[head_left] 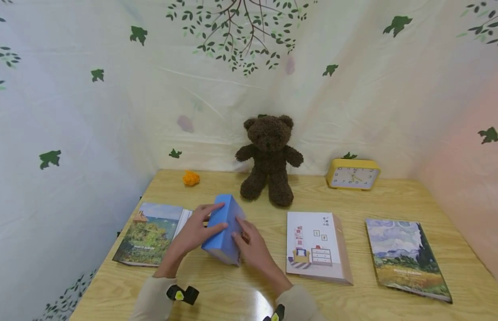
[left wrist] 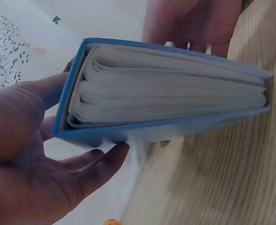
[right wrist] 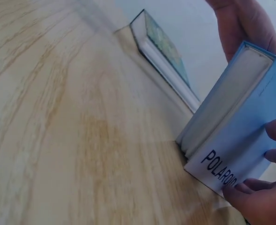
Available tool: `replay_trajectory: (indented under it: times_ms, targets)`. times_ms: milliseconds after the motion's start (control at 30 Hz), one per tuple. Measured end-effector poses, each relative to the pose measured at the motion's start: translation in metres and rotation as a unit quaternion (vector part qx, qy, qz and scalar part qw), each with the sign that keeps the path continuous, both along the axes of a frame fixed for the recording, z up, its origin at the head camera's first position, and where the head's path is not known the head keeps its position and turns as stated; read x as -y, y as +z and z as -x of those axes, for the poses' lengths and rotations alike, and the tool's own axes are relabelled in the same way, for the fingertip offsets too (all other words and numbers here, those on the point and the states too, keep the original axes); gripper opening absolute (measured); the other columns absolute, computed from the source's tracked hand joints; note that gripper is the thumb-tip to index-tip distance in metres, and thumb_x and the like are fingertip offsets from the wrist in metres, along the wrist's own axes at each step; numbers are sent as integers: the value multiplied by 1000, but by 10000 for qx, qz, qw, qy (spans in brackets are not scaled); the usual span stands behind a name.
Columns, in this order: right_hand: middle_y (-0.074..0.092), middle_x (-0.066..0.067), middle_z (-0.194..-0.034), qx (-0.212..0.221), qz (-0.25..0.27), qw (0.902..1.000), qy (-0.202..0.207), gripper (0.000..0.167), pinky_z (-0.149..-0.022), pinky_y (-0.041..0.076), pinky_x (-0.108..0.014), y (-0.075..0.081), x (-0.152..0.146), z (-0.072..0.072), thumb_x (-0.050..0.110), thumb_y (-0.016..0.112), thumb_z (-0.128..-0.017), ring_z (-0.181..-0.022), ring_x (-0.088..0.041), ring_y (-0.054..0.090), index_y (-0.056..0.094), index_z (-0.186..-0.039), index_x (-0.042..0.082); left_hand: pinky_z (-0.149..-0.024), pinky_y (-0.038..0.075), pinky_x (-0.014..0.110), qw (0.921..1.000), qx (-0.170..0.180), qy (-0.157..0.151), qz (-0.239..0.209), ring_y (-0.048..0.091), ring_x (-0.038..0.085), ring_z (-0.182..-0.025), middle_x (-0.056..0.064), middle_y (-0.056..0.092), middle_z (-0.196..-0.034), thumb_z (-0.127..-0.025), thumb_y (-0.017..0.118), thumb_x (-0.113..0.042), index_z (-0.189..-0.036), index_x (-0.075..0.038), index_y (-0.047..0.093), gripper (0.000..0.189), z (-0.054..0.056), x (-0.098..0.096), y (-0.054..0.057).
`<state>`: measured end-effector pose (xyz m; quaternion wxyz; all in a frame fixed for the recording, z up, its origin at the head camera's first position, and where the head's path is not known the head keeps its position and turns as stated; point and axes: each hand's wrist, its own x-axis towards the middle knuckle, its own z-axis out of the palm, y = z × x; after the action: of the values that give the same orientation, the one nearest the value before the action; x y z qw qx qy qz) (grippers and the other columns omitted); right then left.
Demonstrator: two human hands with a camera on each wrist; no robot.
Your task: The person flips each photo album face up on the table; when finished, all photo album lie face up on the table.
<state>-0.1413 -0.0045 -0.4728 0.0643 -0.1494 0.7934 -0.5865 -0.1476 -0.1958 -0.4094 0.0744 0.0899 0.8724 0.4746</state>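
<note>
A thick blue photo album stands on edge on the table, its spine turned up toward me and tilted. My left hand holds it from the left, with fingers and thumb spread over the spine side. From the right, my right hand holds the cover; in the right wrist view its fingers lie near the lettering "POLAROID". The left wrist view shows the album's page block between both covers, with my left hand around the spine end. Some of the right fingers are hidden.
To the left lies a landscape-covered photo album. A white album with a room drawing and another painted album lie to the right. Behind are a brown teddy bear, a yellow clock and a small orange object.
</note>
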Motion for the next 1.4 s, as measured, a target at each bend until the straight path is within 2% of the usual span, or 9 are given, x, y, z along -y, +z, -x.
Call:
replay_trajectory:
  times_ms: [167, 400, 600, 767, 1067, 1233, 1400]
  targets:
    - [33, -27, -147, -181, -494, 9986, 4, 53, -104, 37, -58, -4, 3, 0, 34, 49, -100, -132, -46, 37, 38, -148, 14, -78, 56, 52, 9992, -40, 299, 275, 48, 53, -120, 26, 31, -143, -90, 66, -34, -144, -17, 44, 61, -2, 7, 0]
    - [32, -31, -146, -438, -966, 9943, -134, 54, -107, 31, -61, -10, 8, 1, 34, 54, -97, -134, -49, 32, 43, -145, 10, -74, 57, 45, 9939, -350, 399, 963, 58, 43, -109, 27, 48, -132, -89, 68, -31, -139, -8, 50, 58, -4, 16, 0]
    - [22, -28, -152, -255, -1191, 9923, -243, 58, -107, 29, -62, -13, 11, 0, 40, 56, -95, -139, -47, 24, 42, -146, 15, -71, 57, 41, 9927, -147, 452, 1107, 61, 36, -104, 24, 57, -128, -90, 67, -25, -138, -5, 52, 54, -4, 20, -2]
    - [18, -25, -154, -147, -1114, 9932, -303, 61, -109, 29, -60, -13, 12, -2, 39, 60, -93, -141, -46, 21, 43, -145, 12, -76, 56, 43, 9911, 57, 566, 1202, 60, 38, -108, 24, 57, -130, -92, 65, -23, -139, -5, 50, 53, -7, 24, -7]
    - [16, -25, -155, -439, -1191, 9914, -330, 63, -110, 30, -56, -18, 14, -3, 36, 62, -92, -140, -46, 25, 43, -144, 4, -83, 53, 47, 9827, -108, 610, 1748, 60, 40, -108, 27, 51, -131, -93, 62, -20, -139, -1, 49, 50, -10, 23, -21]
    - [15, -25, -156, -612, -1342, 9887, -261, 65, -109, 33, -54, -19, 16, -5, 35, 62, -93, -140, -43, 26, 41, -143, 1, -87, 52, 49, 9847, 2, 492, 1674, 59, 41, -111, 28, 51, -134, -93, 61, -14, -139, 2, 47, 50, -12, 23, -25]
    - [13, -25, -157, -634, -1423, 9875, -245, 64, -109, 34, -53, -17, 17, -7, 35, 61, -93, -140, -43, 27, 40, -144, 1, -87, 53, 47, 9866, -51, 391, 1581, 60, 40, -110, 28, 50, -134, -93, 61, -9, -138, 3, 47, 50, -12, 25, -28]
